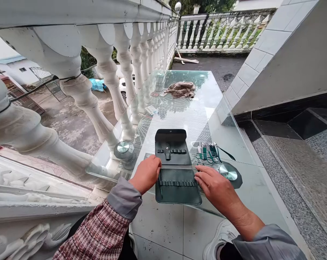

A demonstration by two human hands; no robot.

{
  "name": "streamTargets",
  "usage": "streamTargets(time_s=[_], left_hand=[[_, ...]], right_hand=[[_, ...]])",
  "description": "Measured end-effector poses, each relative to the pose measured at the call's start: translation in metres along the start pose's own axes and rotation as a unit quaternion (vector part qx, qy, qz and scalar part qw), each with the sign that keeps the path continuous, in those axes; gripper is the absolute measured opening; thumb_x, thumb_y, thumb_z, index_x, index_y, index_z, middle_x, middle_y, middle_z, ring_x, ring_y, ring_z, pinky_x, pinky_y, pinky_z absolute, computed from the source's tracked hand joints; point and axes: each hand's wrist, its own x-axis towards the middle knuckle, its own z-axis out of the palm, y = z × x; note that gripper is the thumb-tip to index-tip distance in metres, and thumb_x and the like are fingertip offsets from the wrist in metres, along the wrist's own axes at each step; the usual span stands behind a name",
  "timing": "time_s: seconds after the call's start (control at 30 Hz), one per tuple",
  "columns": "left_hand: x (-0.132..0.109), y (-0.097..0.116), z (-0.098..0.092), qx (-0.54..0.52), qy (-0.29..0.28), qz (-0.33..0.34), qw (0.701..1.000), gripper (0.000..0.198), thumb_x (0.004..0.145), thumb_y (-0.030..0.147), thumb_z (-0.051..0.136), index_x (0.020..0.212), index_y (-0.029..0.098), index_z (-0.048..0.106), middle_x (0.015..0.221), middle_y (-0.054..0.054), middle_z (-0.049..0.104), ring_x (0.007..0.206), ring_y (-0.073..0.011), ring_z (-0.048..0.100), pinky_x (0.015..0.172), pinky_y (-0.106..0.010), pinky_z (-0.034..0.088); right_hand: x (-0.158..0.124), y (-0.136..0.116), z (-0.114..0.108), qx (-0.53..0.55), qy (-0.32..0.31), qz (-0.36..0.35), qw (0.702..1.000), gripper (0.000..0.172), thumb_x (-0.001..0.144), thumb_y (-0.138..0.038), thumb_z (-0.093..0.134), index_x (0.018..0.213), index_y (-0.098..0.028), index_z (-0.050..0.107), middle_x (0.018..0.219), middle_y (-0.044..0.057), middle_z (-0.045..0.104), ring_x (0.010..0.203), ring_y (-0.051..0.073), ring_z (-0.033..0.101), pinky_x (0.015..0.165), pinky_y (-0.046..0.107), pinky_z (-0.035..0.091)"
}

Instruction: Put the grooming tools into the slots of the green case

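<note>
A dark green manicure case (176, 195) lies unfolded on the glass table, its rows of elastic loops facing up. In the loop at its far left sits a slim green manicure tool (160, 186). My left hand (147, 173) is closed at the case's left edge, fingertips pinched at the upper end of that tool. At the opposite edge, my right hand (213, 184) grips the side of the case, fingers together. Just beyond it lie nail clippers (204, 151) and other small green-and-silver manicure tools (213, 150), with a dark strap (227, 153).
The glass table (233, 144) has round metal discs (124, 147) over its supports. A crumpled brown cloth (181, 89) and a small card (151, 109) lie farther back. White balusters (84, 97) run along the left; a tiled wall and stone steps (293, 162) stand at right.
</note>
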Motion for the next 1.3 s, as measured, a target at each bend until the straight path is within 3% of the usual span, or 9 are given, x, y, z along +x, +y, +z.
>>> streamTargets(time_s=[0.23,0.3,0.4,0.57,0.77,1.0,1.1,1.17,1.3], left_hand=[[0.002,-0.005,0.004,-0.004,0.015,-0.012,1.0,0.013,0.087,0.014,0.044,0.092,0.02,0.054,0.093,-0.002,0.056,0.085,-0.0164,0.056,0.075,-0.026,0.042],[0.002,-0.006,0.004,-0.009,0.019,-0.012,1.0,0.012,0.086,0.014,0.045,0.092,0.02,0.054,0.094,-0.002,0.056,0.086,-0.0163,0.056,0.075,-0.026,0.042],[0.002,-0.007,0.003,-0.018,0.022,-0.009,1.0,0.009,0.086,0.016,0.047,0.091,0.02,0.054,0.093,-0.001,0.057,0.086,-0.0162,0.056,0.075,-0.026,0.042],[0.001,-0.006,0.001,-0.025,0.028,-0.006,0.999,0.01,0.088,0.016,0.046,0.09,0.02,0.055,0.091,-0.002,0.056,0.086,-0.0163,0.056,0.076,-0.026,0.042],[0.001,-0.006,0.002,-0.035,0.036,-0.01,0.999,0.015,0.09,0.016,0.04,0.09,0.019,0.054,0.09,-0.001,0.057,0.083,-0.0152,0.056,0.074,-0.025,0.042],[0.0,-0.007,0.001,-0.05,0.044,-0.009,0.998,0.014,0.091,0.017,0.04,0.089,0.02,0.054,0.088,-0.001,0.057,0.084,-0.0149,0.056,0.075,-0.025,0.042],[-0.001,-0.005,0.001,-0.053,0.047,-0.01,0.997,0.007,0.088,0.024,0.048,0.09,0.019,0.053,0.089,-0.001,0.056,0.083,-0.016,0.056,0.074,-0.026,0.043],[-0.002,-0.003,0.002,-0.054,0.048,-0.006,0.997,0.013,0.084,0.029,0.055,0.092,0.019,0.052,0.09,-0.002,0.056,0.082,-0.0172,0.055,0.074,-0.028,0.044],[-0.003,0.001,0.005,-0.052,0.053,0.001,0.997,0.019,0.079,0.023,0.059,0.095,0.019,0.051,0.093,-0.003,0.055,0.086,-0.019,0.055,0.077,-0.03,0.044]], right_hand=[[-0.008,0.001,-0.014,-0.019,-0.018,-0.019,0.999,0.023,0.089,-0.025,0.045,0.08,-0.019,0.066,0.084,0.006,0.068,0.08,0.018,0.062,0.074,0.032,0.048],[-0.007,-0.002,-0.018,-0.023,-0.001,-0.013,1.0,0.021,0.088,-0.025,0.047,0.08,-0.019,0.065,0.079,0.005,0.067,0.074,0.018,0.061,0.071,0.031,0.047],[-0.002,-0.014,-0.019,0.019,0.031,-0.026,0.999,0.015,0.087,-0.022,0.049,0.087,-0.019,0.064,0.084,0.006,0.067,0.081,0.018,0.06,0.077,0.032,0.046],[0.005,-0.05,-0.004,0.115,0.014,-0.068,0.991,0.019,0.085,-0.025,0.054,0.102,-0.019,0.057,0.098,0.009,0.063,0.097,0.021,0.056,0.086,0.038,0.045],[0.011,-0.082,0.019,0.104,-0.031,-0.04,0.993,0.028,0.075,-0.029,0.065,0.096,-0.016,0.052,0.098,0.011,0.058,0.093,0.026,0.051,0.077,0.04,0.044],[0.022,-0.091,0.024,0.063,-0.061,0.005,0.996,0.018,0.073,-0.027,0.066,0.082,-0.019,0.052,0.085,0.006,0.057,0.081,0.022,0.048,0.067,0.033,0.036],[0.024,-0.09,0.027,0.054,-0.045,0.004,0.998,0.013,0.075,-0.023,0.063,0.08,-0.018,0.052,0.08,0.005,0.056,0.077,0.021,0.047,0.065,0.032,0.033],[0.024,-0.089,0.029,0.049,-0.029,-0.002,0.998,0.01,0.078,-0.024,0.061,0.079,-0.018,0.052,0.078,0.005,0.056,0.075,0.02,0.045,0.064,0.031,0.031],[0.024,-0.087,0.034,0.043,-0.007,-0.02,0.999,0.012,0.083,-0.027,0.055,0.076,-0.018,0.053,0.076,0.005,0.055,0.074,0.02,0.044,0.064,0.031,0.03]])
